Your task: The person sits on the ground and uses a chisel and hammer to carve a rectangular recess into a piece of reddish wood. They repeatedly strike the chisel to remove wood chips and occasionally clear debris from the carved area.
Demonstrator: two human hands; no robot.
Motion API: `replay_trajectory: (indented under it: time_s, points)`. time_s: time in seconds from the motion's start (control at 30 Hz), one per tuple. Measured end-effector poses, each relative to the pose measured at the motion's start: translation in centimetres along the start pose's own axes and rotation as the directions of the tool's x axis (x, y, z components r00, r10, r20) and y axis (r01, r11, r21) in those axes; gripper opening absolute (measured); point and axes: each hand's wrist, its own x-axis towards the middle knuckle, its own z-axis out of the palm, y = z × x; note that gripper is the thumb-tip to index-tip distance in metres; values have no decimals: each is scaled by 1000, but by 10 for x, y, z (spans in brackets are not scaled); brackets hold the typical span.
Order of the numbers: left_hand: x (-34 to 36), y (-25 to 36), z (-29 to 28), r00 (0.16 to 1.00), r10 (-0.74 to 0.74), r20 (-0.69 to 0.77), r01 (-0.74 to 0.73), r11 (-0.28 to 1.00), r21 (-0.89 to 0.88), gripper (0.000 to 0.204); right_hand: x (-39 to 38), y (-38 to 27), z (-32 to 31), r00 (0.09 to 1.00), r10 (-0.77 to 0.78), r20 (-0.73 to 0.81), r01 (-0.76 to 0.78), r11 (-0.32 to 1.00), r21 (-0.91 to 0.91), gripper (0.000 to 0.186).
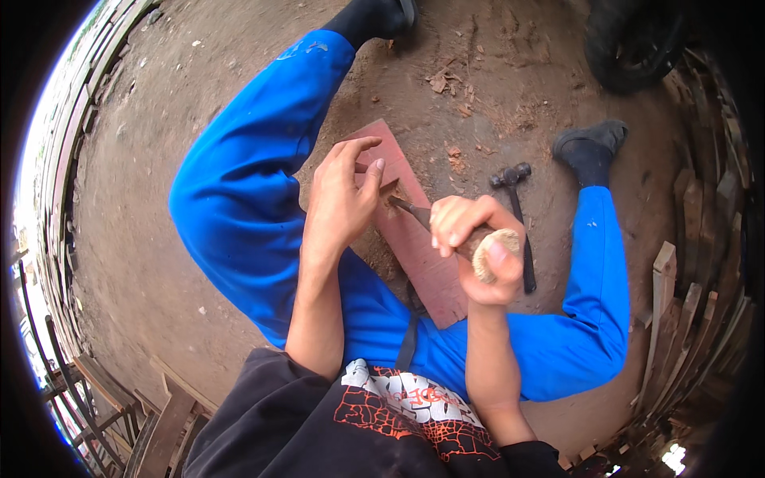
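Note:
My right hand (486,243) is wrapped around the thick wooden handle of a chisel (413,209), whose dark blade slants down to the left. The blade's tip meets a small brown piece of wood (388,188) on a reddish wooden board (426,267). From the left, my left hand (341,190) grips this small piece, thumb and forefinger on either side. Its other fingers are hidden, and so is much of the piece. Right of the board, a hammer (518,219) with a dark head and handle lies on the ground.
My blue-trousered legs (239,191) bend around the board on the dirt floor (159,223). Wood chips (456,159) lie scattered beyond it. A black tyre (633,44) stands at the far right. Stacked wooden planks (677,319) line the right, with more timber (163,430) at lower left.

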Motion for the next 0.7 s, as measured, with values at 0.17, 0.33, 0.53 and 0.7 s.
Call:
replay_trajectory:
  time_s: [0.17,0.33,0.53,0.7]
  points:
    - [-3,-8,-2,1000,10,14,-11,997,81,33,13,-66,32,987,-118,109,143,951,-272,38]
    - [0,-9,1,999,-32,24,32,999,13,32,24,-127,61,987,-115,117,134,976,-170,58]
    - [4,-6,2,1000,-27,-4,27,997,-66,30,17,16,22,986,31,163,-22,998,-57,61]
    - [3,-12,0,999,-33,20,34,999,-28,31,16,15,20,992,33,126,-19,994,-110,70]
